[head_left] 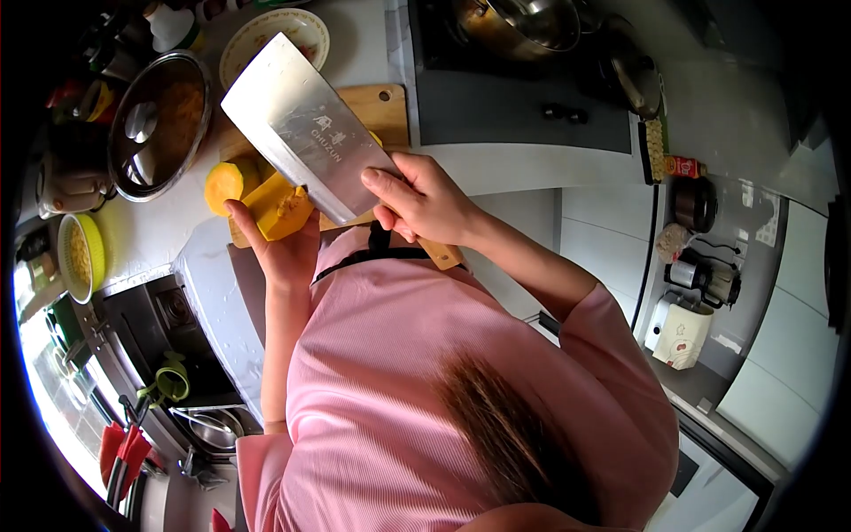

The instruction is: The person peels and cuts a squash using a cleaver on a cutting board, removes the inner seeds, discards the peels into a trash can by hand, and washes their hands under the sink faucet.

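A broad cleaver (301, 124) with a wooden handle is gripped in my right hand (421, 199), its blade slanting up and left above the wooden cutting board (377, 111). My left hand (279, 248) holds a yellow-orange pumpkin piece (279, 206), whose seedy inside shows near the blade's lower corner. Whether the blade touches that piece I cannot tell. Just left of it lies another pumpkin piece (227, 184) with a pale round cut face. The blade hides part of the board and more yellow pieces behind it.
A lidded pan (161, 124) and a patterned bowl (238, 46) stand beyond the board. The yellow-green basket (96, 253) is at the left, above the sink (146, 332). A stove (496, 111) with a metal pot (523, 27) is at the upper right.
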Demonstrator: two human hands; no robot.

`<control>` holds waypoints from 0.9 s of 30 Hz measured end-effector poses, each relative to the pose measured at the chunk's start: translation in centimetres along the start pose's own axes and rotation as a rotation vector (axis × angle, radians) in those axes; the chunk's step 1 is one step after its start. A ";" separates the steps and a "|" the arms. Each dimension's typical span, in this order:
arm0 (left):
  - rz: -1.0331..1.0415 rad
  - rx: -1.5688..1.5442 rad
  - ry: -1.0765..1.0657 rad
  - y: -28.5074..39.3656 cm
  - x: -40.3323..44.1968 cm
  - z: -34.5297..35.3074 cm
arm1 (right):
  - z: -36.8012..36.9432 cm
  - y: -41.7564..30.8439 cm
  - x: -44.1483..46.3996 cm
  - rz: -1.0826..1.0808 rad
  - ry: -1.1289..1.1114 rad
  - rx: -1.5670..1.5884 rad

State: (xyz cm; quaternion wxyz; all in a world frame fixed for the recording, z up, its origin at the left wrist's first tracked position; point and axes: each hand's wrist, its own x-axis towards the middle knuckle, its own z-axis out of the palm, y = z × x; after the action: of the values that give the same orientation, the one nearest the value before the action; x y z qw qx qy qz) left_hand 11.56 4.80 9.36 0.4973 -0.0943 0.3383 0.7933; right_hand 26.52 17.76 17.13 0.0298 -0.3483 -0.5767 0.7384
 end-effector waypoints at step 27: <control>-0.035 -0.126 0.108 1.1 0.7 0.2 | 1.4 0.0 0.1 0.116 0.037 0.097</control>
State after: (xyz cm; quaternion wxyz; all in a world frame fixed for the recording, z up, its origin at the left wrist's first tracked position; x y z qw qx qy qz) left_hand 10.36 5.16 9.65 0.4850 -0.1742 0.3123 0.7980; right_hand 25.66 16.64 17.24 0.0145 -0.3927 -0.5186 0.7593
